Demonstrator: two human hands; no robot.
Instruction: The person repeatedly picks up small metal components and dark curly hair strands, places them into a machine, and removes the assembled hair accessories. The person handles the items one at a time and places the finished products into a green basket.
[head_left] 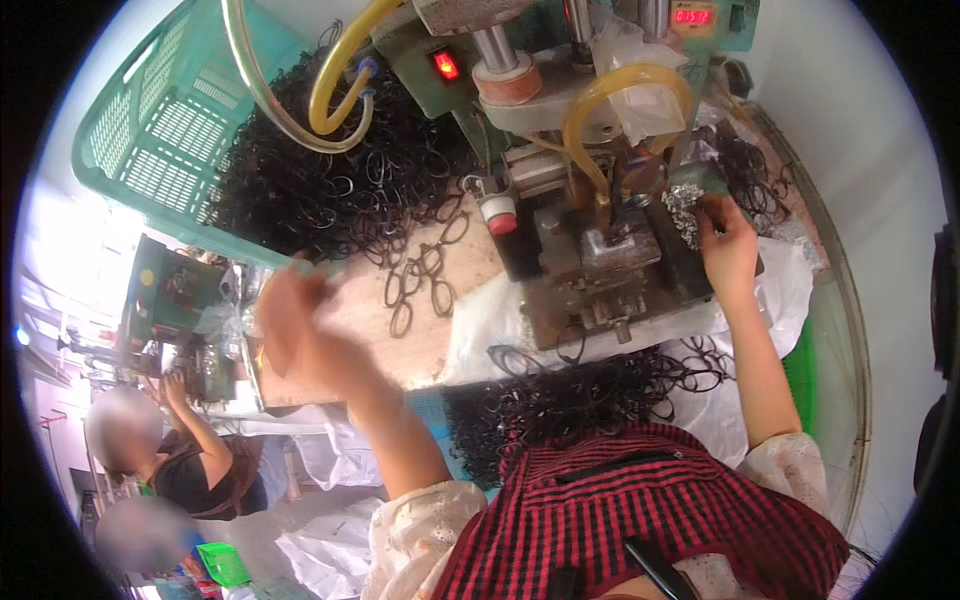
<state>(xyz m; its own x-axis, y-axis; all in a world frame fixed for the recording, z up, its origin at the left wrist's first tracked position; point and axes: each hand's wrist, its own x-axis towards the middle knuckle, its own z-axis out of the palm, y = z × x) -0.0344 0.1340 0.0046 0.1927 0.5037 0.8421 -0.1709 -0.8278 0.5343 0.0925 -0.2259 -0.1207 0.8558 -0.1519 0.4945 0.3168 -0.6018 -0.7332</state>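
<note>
Fingers of right hand pinch small silvery parts beside press, centre frame; could get caught. Left hand blurred, grip unreadable.

Just beyond the left hand, the counter shows bare matt wood, worn pale. The spectacle frames heaped past it look like thin black wire or plastic with a slight gloss. At the right hand's grip, the small pieces glint like bright metal. The press beside that grip is dull grey metal, grimy and rough. Above it, the hoses are glossy translucent yellow plastic. The basket is matt green plastic mesh. White plastic sheeting under the right wrist looks crinkled.
</note>
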